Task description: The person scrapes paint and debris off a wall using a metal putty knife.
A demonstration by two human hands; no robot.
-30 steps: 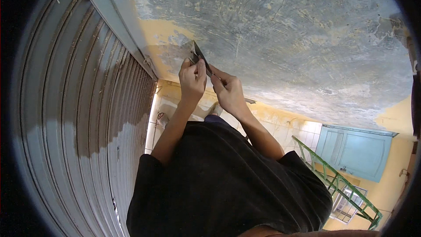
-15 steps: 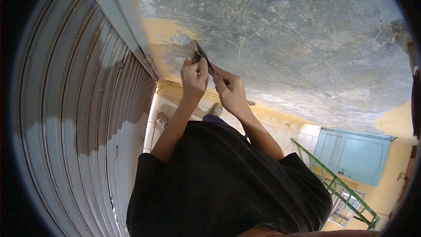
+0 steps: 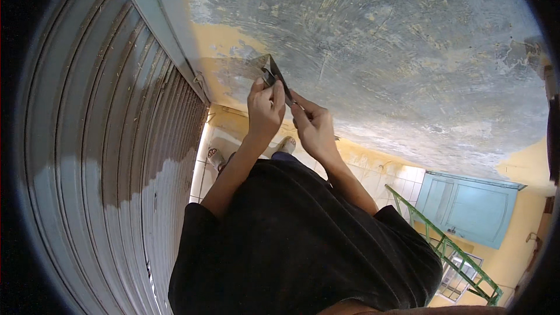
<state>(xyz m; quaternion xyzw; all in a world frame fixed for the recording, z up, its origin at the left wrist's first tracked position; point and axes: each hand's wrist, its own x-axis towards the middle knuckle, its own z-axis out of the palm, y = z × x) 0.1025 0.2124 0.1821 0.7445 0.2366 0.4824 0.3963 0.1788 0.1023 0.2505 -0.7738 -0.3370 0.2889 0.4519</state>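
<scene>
Dark flat-bladed scraper (image 3: 279, 74) at 12 o'clock in view, by patchy grey-yellow wall (image 3: 385, 58). Right hand (image 3: 315, 131), scraper's 5 o'clock, pinched tight on its lower end. Left hand (image 3: 266, 114), 7 o'clock, fingers closed on dark piece (image 3: 268, 77), kind unclear. Roller shutter (image 3: 116, 140) 9 o'clock.

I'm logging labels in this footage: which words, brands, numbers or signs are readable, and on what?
None: no readable word, brand, number or sign shows on the dark flat tool, the patchy grey wall, the ribbed shutter or the light-blue doors.
</scene>
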